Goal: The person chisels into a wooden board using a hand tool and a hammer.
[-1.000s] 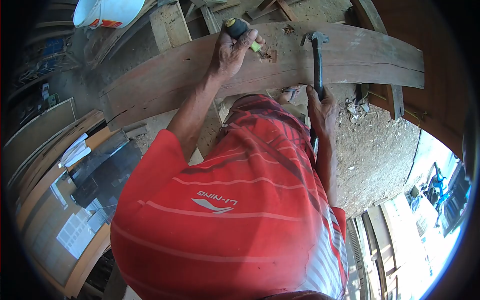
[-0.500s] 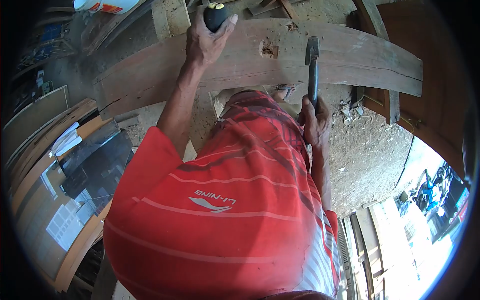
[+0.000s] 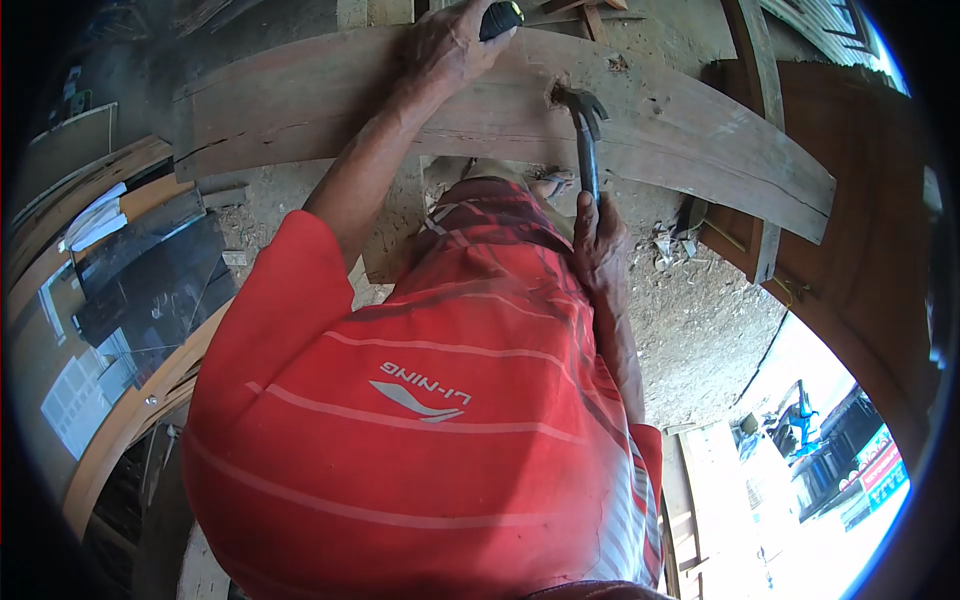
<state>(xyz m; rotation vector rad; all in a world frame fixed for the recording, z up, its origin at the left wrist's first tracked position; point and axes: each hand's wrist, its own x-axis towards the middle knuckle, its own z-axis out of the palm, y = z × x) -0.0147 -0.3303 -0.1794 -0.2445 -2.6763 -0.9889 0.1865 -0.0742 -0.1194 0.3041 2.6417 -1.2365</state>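
Observation:
My left hand (image 3: 455,45) is closed around a stubby black handle (image 3: 500,19) with a yellow end, over the far edge of a wide wooden plank (image 3: 300,95). Whatever lies below that handle is hidden. In my right hand (image 3: 602,245) is a claw hammer (image 3: 588,150), gripped by its shaft. Its head is over the plank, overlapping a rough chipped hole (image 3: 558,92); whether they touch I cannot tell. A second chipped spot (image 3: 617,63) shows farther right, and a long crack runs along the wood.
A brown wooden panel (image 3: 850,200) and an upright batten (image 3: 765,130) stand at the right. Stacked boards and a dark sheet (image 3: 155,285) lie at the left. Wood chips litter the ground (image 3: 700,330). A sandalled foot (image 3: 552,185) shows beneath the plank.
The hammer has moved left and its head now overlaps the hole. My left hand has moved right and farther away, tilting the black handle. The whole view has shifted slightly.

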